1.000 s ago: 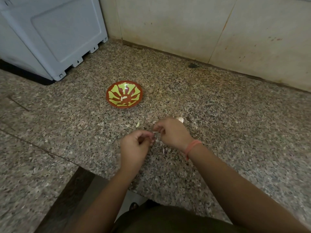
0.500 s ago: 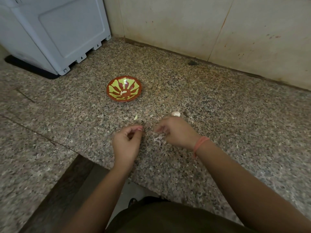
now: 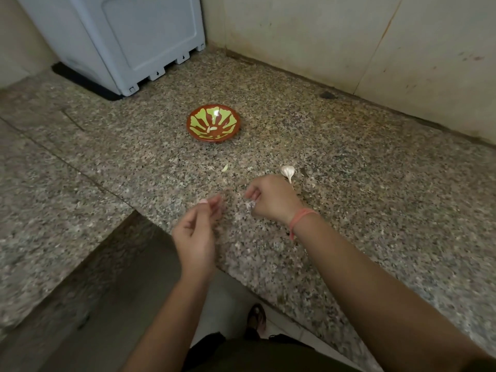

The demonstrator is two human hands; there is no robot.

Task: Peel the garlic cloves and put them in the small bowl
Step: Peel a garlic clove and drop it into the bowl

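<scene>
Near the countertop's (image 3: 375,210) front edge, the left hand (image 3: 197,234) curls thumb to fingertips, too blurred to tell what it pinches. The right hand (image 3: 272,201) curls round papery garlic skin (image 3: 251,207). A garlic bulb (image 3: 287,171) lies just behind it, with a loose clove (image 3: 225,167) to its left. The small bowl (image 3: 230,118), mid-counter, holds peeled cloves (image 3: 212,128).

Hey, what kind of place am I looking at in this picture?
Most likely a home kitchen. A speckled granite counter meets a tiled wall, unpeeled garlic and a small bowl holding peeled cloves sit on it, and a grey appliance stands in the corner.
</scene>
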